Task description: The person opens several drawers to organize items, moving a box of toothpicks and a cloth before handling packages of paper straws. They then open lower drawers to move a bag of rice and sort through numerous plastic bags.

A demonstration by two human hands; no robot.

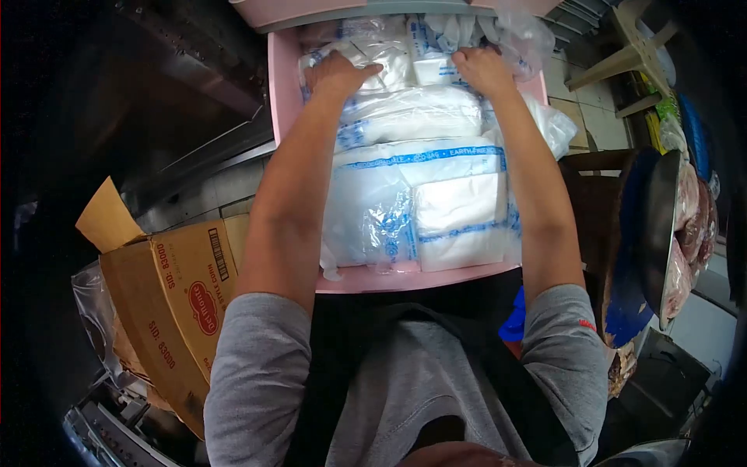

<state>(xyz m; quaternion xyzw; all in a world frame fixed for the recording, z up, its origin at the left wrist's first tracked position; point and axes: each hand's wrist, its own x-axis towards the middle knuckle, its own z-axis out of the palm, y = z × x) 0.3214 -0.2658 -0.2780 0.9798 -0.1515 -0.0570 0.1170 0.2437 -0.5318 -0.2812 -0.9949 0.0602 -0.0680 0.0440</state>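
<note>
A pink drawer (pixel 420 281) is pulled out in front of me, filled with packs of plastic bags. My left hand (pixel 338 75) lies on a clear-wrapped white pack (pixel 393 66) at the back left, thumb spread away from the fingers. At the back right, my right hand (pixel 484 71) has its fingers curled at the edge of a small white pack of plastic bags (pixel 434 71) with blue print. Its fingertips are partly hidden. Closer to me lie a long white roll-shaped pack (pixel 420 115), a blue-banded pack (pixel 366 198) and a folded white pack (pixel 461 201).
Left of the drawer stands an open cardboard box (pixel 167 292). Loose clear bags (pixel 529 39) bulge over the drawer's right edge. To the right are a stool (pixel 634 58), a round metal tray (pixel 661 233) with bagged meat (pixel 689 226), and dark equipment stands at the upper left.
</note>
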